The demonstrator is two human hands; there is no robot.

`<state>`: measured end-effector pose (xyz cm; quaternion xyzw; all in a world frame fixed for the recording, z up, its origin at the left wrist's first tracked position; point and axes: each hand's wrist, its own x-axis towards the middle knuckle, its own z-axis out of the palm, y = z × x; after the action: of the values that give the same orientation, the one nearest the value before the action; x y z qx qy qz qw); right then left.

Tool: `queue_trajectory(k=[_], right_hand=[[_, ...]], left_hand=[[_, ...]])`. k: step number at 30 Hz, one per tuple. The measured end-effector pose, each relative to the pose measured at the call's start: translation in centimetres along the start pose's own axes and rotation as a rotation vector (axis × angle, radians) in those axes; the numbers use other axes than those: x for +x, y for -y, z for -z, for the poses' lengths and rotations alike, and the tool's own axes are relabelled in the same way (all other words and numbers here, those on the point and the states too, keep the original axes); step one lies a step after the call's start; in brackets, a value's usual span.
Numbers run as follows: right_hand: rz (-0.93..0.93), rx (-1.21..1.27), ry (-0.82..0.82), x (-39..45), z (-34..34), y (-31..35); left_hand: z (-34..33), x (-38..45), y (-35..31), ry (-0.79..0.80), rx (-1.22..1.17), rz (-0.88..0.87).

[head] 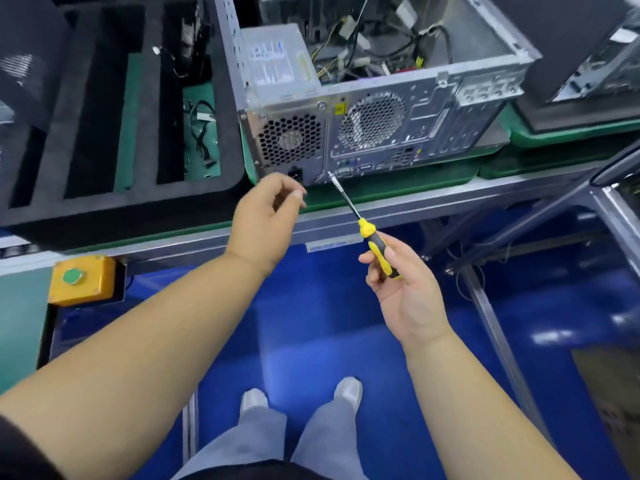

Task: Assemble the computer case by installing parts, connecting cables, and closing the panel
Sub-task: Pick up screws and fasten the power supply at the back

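- Head view: the open computer case (pixel 398 109) holds a power supply (pixel 277 60) and loose cables (pixel 374 46).
- Below the case, the right hand (pixel 401 285) grips a yellow screwdriver (pixel 360 223).
- Left hand (pixel 266 216), fingers loosely curled; whether it pinches anything is unclear.

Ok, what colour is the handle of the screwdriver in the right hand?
Yellow with black grip sections, on the screwdriver handle held by the right hand; head view.
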<state>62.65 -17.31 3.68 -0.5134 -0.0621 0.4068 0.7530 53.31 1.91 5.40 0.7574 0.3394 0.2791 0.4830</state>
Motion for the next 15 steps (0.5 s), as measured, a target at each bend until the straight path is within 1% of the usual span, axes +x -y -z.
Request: queue_trajectory(k=[1,2,4,6,10,15], right_hand=[[-0.007,-0.015,-0.023,0.1,-0.2,-0.7],[-0.014,-0.035,-0.047,0.2,-0.4,-1.3],[-0.018,-0.099,-0.084,0.6,-0.7,-2.4],[-0.008,-0.169,-0.101,1.1,-1.1,-3.2],[-0.001,-0.245,-0.136,2.0,-1.7,-4.0],[-0.013,-0.259,-0.162,2.4,-2.0,-4.4]], left_hand=[[-0.5,0.0,0.9,0.065,-0.061,0.162],[-1.1,0.1,1.7,0.133,-0.091,0.278],[-2.3,0.5,3.1,0.243,-0.17,0.407],[-3.4,0.9,3.6,0.254,-0.324,0.5],[-4.6,2.2,3.3,0.178,-0.563,0.62],[-5.1,3.2,2.8,0.13,-0.636,0.624]])
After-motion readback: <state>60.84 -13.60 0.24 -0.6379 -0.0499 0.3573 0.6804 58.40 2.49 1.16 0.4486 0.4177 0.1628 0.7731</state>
